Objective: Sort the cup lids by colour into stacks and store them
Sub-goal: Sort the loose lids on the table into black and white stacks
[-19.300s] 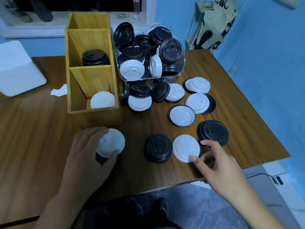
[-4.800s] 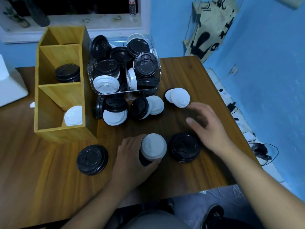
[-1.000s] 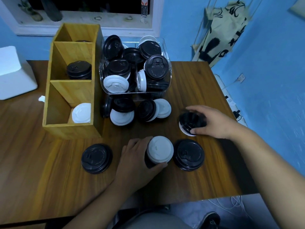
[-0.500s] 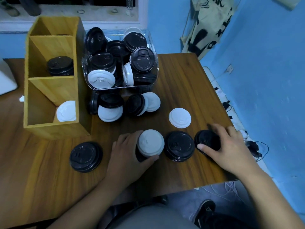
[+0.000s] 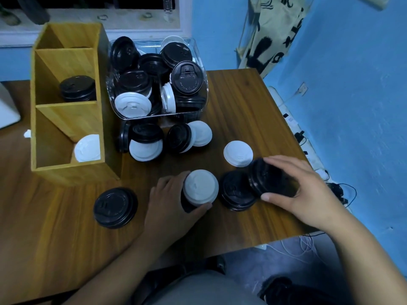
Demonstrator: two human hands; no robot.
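The round black plastic cup lid (image 5: pixel 266 179) I am handling sits tilted in my right hand (image 5: pixel 308 192). Its lower edge overlaps the short stack of black lids (image 5: pixel 234 191) on the brown wooden table (image 5: pixel 242 95). The fingers (image 5: pixel 279 161) curl over its far rim and the thumb bears on its near rim, so it is pinched between them. I cannot tell whether it is one lid or several nested.

I read this as the black-gathering step. The next move calls for levelling the lid and centring it over that stack so it nests.

My left hand (image 5: pixel 167 201) is wrapped round a white-topped lid stack (image 5: pixel 200 186) just beside the black one. A loose white lid (image 5: pixel 237 153) lies just beyond my right fingers. A second black pile (image 5: pixel 115 207) sits well to the left.

The wooden three-compartment box (image 5: pixel 66 172) holds black lids in the middle compartment and white ones in the nearest. The clear plastic bin (image 5: pixel 204 91) behind is heaped with mixed lids.
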